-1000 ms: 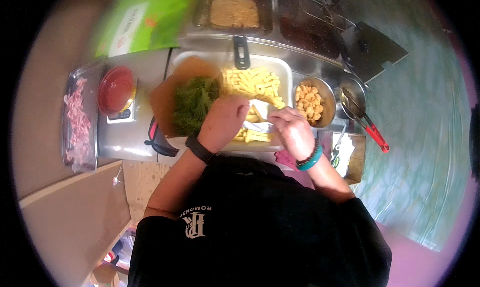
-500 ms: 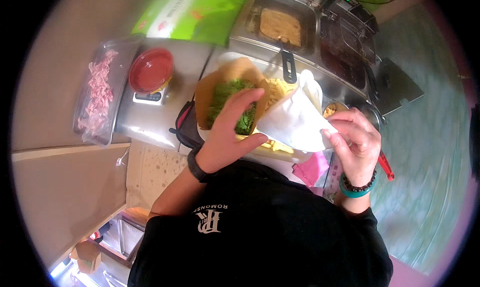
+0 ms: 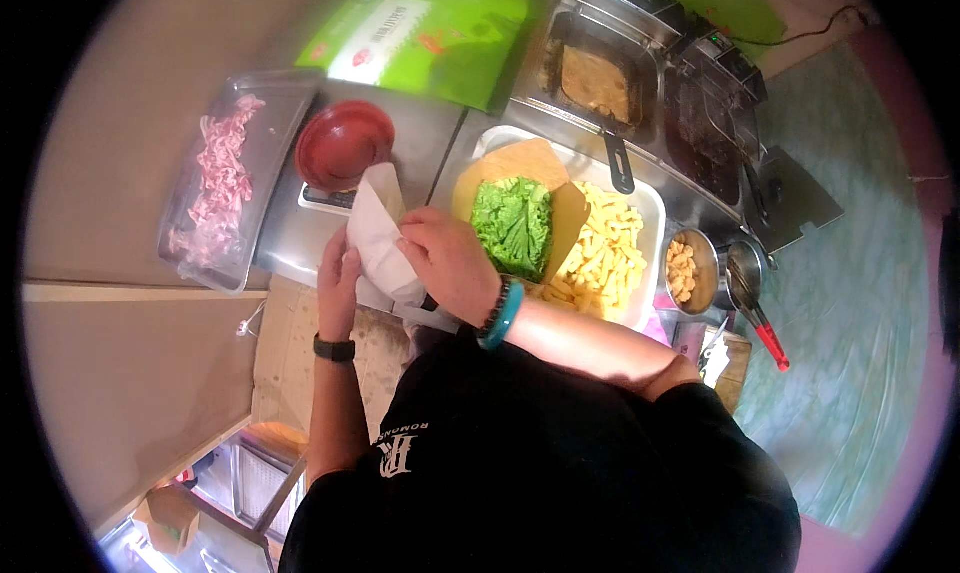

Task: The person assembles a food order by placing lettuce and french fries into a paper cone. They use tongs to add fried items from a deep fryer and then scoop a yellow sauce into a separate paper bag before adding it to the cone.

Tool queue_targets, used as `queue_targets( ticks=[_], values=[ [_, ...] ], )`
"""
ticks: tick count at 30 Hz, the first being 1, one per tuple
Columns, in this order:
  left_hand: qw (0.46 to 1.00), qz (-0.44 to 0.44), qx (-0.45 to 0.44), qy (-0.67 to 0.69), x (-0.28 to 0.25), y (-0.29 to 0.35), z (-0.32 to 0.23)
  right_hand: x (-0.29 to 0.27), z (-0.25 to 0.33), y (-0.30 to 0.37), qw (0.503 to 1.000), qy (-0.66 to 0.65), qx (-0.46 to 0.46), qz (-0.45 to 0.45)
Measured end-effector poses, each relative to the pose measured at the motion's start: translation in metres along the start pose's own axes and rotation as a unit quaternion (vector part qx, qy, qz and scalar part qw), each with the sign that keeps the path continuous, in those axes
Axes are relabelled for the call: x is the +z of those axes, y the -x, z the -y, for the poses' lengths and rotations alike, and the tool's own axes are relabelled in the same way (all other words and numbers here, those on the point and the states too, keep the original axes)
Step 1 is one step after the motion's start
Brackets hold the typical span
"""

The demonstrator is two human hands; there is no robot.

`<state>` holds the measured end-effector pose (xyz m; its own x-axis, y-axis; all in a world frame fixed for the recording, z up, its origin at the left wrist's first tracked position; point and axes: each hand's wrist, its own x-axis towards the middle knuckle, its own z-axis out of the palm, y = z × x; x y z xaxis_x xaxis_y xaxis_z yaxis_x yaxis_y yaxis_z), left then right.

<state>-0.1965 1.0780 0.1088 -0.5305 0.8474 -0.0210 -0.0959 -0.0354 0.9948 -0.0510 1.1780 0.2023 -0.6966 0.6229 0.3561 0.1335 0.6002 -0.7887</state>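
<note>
Both my hands have hold of a folded piece of white paper, which stands up in front of a red bowl. My left hand grips its left edge, thumb against the sheet. My right hand reaches across from the right and pinches the other edge. Just right of that hand, green lettuce fills an open brown paper box. The box sits in a white tray, over and beside many pale fries. The paper hides part of a white scale under the bowl.
The red bowl stands near a clear tray of raw meat strips. At the back are a green box and a metal fryer with a black-handled basket. Right of the fries are a bowl of fried pieces and red-handled tongs.
My hands have carried the white paper left, from above the fries to in front of the red bowl. My left hand, open beside the box before, now grips the paper too.
</note>
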Motion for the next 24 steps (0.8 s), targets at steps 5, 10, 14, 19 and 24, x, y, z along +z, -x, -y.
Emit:
queue_targets(
  ticks=[5, 10, 14, 19, 24],
  values=[
    [0.966, 0.0, 0.094, -0.242, -0.031, -0.033, 0.091, 0.061, -0.055, 0.018, 0.984, 0.139, 0.033, 0.104],
    [0.947, 0.055, 0.087, -0.305, -0.017, -0.047, 0.101, 0.069, -0.064, 0.034, 0.97, 0.18, 0.082, 0.144],
    [0.961, 0.07, 0.089, -0.253, -0.018, -0.035, 0.102, 0.053, -0.05, 0.029, 0.961, 0.19, 0.083, 0.18],
    [0.931, 0.074, 0.129, -0.335, -0.008, -0.025, 0.067, -0.028, 0.002, 0.0, 0.983, 0.163, 0.078, 0.032],
    [0.946, 0.066, 0.167, -0.269, 0.03, -0.02, -0.003, -0.153, -0.083, -0.007, 0.855, 0.417, 0.095, -0.294]
  ],
)
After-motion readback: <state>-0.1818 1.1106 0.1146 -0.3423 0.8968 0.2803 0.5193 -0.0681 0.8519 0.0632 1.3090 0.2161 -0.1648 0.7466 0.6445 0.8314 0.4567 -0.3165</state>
